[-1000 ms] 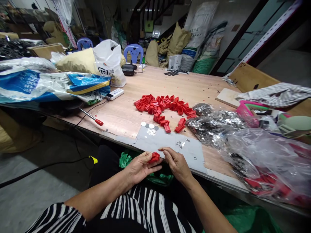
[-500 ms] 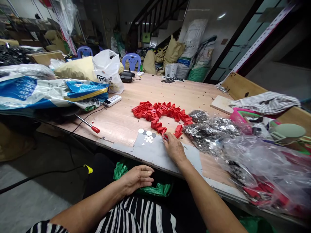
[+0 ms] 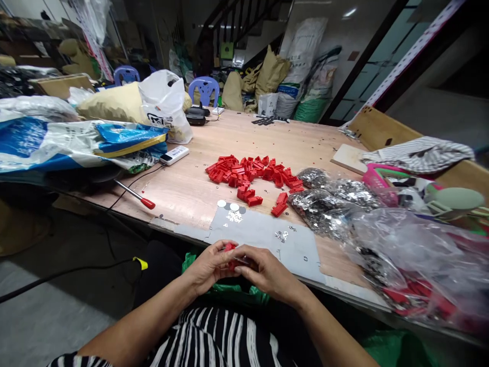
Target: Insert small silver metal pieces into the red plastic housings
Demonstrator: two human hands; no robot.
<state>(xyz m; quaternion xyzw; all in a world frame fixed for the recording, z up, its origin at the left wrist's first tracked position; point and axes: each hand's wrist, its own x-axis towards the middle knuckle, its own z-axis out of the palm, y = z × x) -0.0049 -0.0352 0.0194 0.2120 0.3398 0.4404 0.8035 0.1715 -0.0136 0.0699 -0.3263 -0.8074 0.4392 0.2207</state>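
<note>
My left hand and my right hand meet just below the near table edge, fingers pinched together around a small red plastic part that shows between them. A heap of the same red parts lies further out on the wooden table. Directly beyond my hands is a grey sheet with small shiny metal bits scattered on it.
Clear bags of shiny metal pieces and red parts crowd the right. A red-handled tool, a white remote and blue-white sacks lie left. A green bag hangs under the table edge.
My right hand reached out to the red heap half a second ago and has come back to my left hand. Both now close on a red part at the table edge.
</note>
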